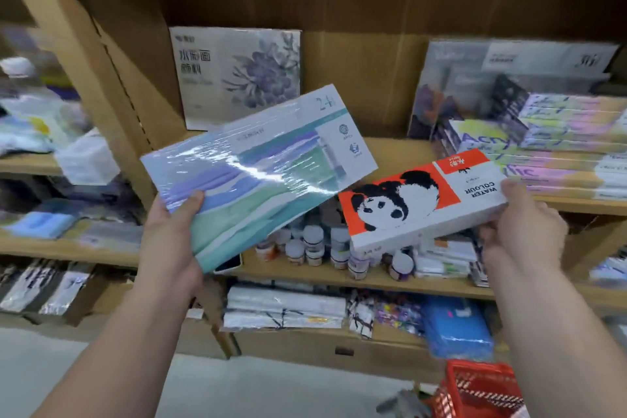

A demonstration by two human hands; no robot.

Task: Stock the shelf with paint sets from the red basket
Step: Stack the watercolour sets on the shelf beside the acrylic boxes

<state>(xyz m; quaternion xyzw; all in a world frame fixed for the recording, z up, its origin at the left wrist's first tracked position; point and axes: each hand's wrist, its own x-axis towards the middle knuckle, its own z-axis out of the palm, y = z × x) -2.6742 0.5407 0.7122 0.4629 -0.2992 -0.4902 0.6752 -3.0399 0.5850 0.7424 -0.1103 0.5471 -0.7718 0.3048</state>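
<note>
My left hand (171,234) grips the lower left corner of a flat, plastic-wrapped paint set (261,170) with blue, teal and purple bands and a "24" mark, tilted up to the right. My right hand (522,224) holds the right end of an orange and white panda water colour box (420,200). Both sets hang in front of the wooden shelf (390,153). The red basket (478,387) stands on the floor at the lower right, partly behind my right forearm.
A flower-printed paint box (237,75) leans at the shelf's back. A stack of acrylic sets (559,142) fills the shelf's right side. Small paint jars (315,244) crowd the shelf below. Packets and a blue box (458,322) lie lower down.
</note>
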